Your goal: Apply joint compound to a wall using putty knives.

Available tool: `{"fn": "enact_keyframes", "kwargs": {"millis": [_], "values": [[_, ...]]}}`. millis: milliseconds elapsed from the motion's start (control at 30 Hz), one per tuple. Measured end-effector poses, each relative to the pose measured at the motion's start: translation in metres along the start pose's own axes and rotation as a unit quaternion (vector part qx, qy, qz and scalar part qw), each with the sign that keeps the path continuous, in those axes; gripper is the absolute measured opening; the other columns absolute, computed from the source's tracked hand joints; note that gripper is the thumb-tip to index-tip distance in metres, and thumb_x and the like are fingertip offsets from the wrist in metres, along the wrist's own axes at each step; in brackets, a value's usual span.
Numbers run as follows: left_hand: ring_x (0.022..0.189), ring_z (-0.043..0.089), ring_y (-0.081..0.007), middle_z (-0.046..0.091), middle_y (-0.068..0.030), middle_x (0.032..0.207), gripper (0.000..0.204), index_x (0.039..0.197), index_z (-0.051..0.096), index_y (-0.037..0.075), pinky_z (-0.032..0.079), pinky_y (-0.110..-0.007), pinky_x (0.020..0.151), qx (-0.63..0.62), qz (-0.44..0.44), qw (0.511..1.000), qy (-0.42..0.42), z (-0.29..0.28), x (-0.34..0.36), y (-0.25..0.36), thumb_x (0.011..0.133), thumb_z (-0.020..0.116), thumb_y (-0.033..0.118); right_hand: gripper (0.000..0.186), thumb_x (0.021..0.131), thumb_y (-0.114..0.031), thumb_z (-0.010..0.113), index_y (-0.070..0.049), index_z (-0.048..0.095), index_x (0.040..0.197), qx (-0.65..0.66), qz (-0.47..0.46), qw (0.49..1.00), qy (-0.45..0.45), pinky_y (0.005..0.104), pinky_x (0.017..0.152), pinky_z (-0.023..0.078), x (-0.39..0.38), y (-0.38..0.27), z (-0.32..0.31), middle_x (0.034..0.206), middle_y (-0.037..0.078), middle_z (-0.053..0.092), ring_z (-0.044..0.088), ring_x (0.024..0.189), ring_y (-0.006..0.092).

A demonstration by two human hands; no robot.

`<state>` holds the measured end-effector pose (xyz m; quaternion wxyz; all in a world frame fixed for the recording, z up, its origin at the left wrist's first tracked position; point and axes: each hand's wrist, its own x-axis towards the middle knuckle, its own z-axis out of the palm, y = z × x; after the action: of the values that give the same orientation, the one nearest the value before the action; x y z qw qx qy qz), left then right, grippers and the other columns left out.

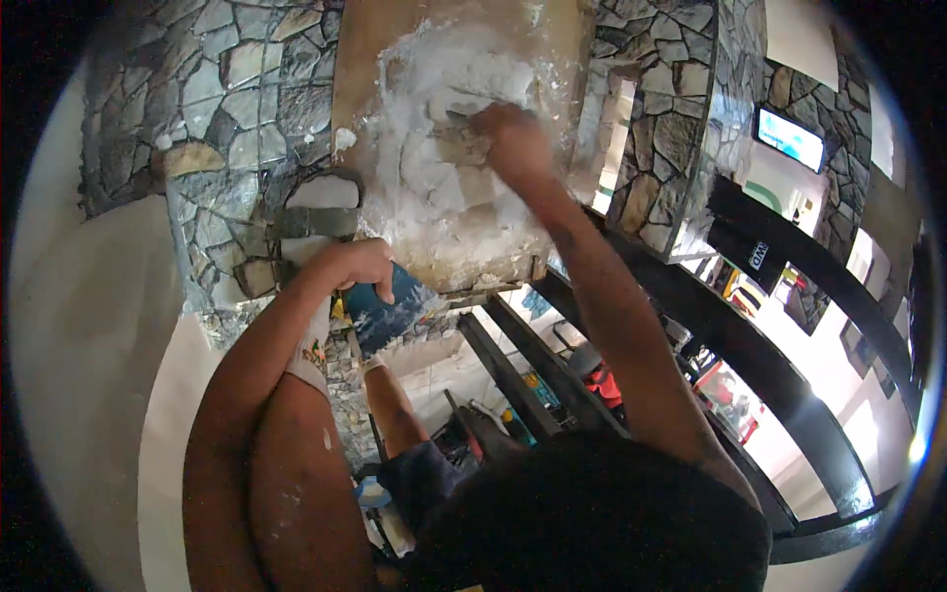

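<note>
My left hand [363, 264] is closed on the upper edge of a flat blue plate [387, 318], which is smeared with white plaster and held below the work surface. Ahead and to the right, my right hand [513, 143] is closed and slightly blurred, against a brown panel [400, 212] coated with rough white plaster [473, 74]. A thin grey blade, like a putty knife [458, 117], shows at its fingertips. The tool's handle is hidden in the hand.
Grey stone cladding [232, 109] flanks the panel at left, and a stone pillar [666, 148] stands at right. Black beams [760, 355] curve along the right, with a drop to a lower floor between them. A lit screen [789, 139] hangs beyond.
</note>
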<state>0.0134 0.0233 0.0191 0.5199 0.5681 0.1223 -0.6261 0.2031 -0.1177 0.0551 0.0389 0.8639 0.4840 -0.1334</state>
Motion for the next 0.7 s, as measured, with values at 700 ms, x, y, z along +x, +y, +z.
{"fn": "enact_keyframes", "kwargs": {"millis": [700], "values": [[0.066,0.059,-0.0267,0.062,-0.0198,0.085,0.051,0.096,0.058,-0.007,0.043,-0.040,0.053,0.016,0.034,0.999,-0.013,0.003,0.012,-0.027,0.051,0.075,0.008,0.033,0.062,0.001,0.052,-0.009,0.062,0.092,0.071,0.084,0.993,0.037,0.0402,0.075,0.045,0.012,-0.007,0.006,0.090,0.014,0.058,0.055,0.089,0.0304]]}}
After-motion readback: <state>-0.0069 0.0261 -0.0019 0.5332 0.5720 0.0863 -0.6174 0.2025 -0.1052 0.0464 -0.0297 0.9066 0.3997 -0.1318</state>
